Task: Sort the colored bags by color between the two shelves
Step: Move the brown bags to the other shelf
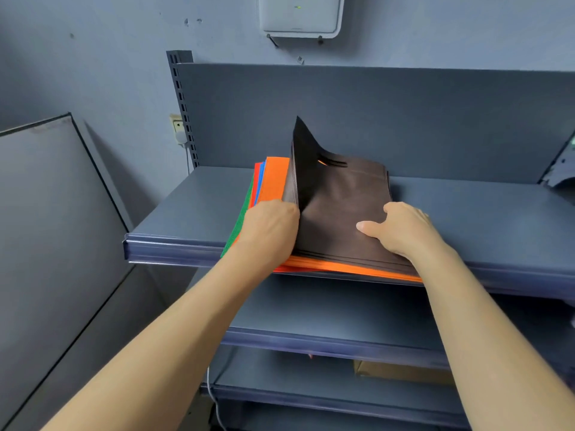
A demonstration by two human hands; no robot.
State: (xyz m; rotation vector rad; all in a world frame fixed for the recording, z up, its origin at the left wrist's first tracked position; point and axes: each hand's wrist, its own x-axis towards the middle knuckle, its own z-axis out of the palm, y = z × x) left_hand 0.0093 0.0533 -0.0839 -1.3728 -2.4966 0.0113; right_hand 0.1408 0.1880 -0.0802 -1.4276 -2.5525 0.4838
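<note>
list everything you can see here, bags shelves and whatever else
brown bags: several, dark brown, top of pile on upper shelf
orange bags: at least one, orange, under the brown
red bag, blue bag, green bag: one edge each, pile's left side
lower shelves: two, grey-blue, below
cardboard box: one, tan, third shelf down
white device: one, white, wall above
grey panel: one, leaning at left
left hand: grips brown bags' left edge
right hand: holds brown bags' right edge
</note>
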